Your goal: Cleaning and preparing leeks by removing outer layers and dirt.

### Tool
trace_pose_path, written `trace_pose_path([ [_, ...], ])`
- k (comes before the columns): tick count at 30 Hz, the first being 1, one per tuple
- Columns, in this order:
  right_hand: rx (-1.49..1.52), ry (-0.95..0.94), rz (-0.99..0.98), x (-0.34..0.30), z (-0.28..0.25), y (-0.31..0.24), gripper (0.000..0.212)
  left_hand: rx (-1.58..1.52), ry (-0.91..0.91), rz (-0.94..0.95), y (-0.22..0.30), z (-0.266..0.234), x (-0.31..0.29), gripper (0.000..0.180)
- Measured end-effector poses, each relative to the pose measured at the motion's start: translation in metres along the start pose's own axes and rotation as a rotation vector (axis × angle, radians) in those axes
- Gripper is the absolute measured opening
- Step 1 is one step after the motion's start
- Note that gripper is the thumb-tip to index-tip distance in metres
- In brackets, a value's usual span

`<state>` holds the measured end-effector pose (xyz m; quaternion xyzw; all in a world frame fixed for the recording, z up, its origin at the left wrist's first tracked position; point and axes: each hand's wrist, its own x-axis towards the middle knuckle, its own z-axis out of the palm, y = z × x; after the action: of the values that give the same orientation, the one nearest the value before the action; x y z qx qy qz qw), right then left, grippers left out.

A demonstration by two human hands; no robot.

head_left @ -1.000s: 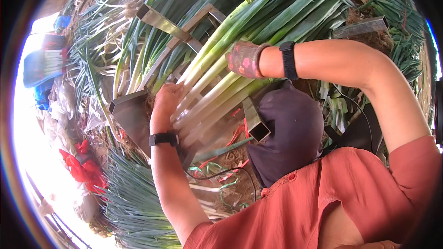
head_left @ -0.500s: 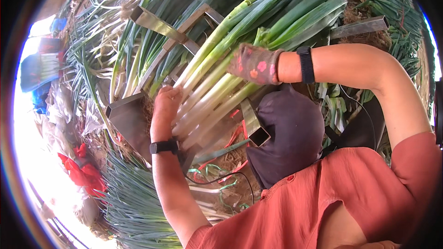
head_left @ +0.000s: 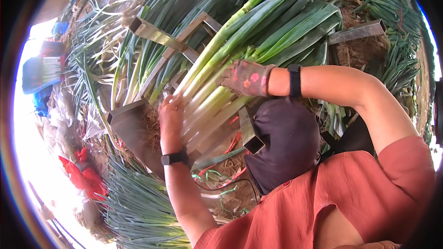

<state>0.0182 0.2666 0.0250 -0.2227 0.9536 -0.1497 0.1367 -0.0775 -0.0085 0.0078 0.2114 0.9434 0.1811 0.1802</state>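
Observation:
A bundle of large green onions [head_left: 224, 46] lies slanting across a metal frame [head_left: 177, 44], white ends toward me and green leaves toward the upper right. My left hand [head_left: 171, 116], bare with a dark wrist strap, has its fingers closed at the white end of the left-hand stalks. Over the middle of the bundle, my right hand [head_left: 244, 78] wears a brownish glove with a flower print; its fingers curl down onto the stalks, and their tips partly blend with them. The lower white ends are blurred and partly hidden behind my left hand.
Square metal tubes stick out at the upper left, at the right [head_left: 357, 32] and near my chest [head_left: 252, 133]. A grey metal plate [head_left: 134, 129] stands left of my left hand. More green onions [head_left: 138, 203] lie lower left, and red plastic [head_left: 85, 175] lies farther left.
My right hand has slid a little down and left along the stalks. My left hand has shifted slightly right and down. The right-hand leaves have sunk somewhat.

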Motion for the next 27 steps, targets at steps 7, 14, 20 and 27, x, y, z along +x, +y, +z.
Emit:
trace_pose_path([
  [7, -0.219, -0.136, 0.123, -0.025, -0.023, 0.024, 0.029, 0.076, 0.105, 0.037, 0.002, 0.011, -0.01, 0.029],
  [14, -0.164, 0.015, 0.096, -0.032, 0.001, 0.029, 0.03, 0.083, 0.131, 0.03, 0.01, 0.016, -0.008, 0.03],
  [20, 0.264, 0.383, 0.004, -0.031, -0.006, 0.04, 0.036, 0.038, 0.304, 0.021, 0.006, 0.027, -0.018, 0.028],
  [27, -0.17, -0.021, 0.438, -0.074, -0.06, 0.053, 0.064, -0.162, 0.315, 0.377, 0.123, 0.025, -0.018, 0.016],
])
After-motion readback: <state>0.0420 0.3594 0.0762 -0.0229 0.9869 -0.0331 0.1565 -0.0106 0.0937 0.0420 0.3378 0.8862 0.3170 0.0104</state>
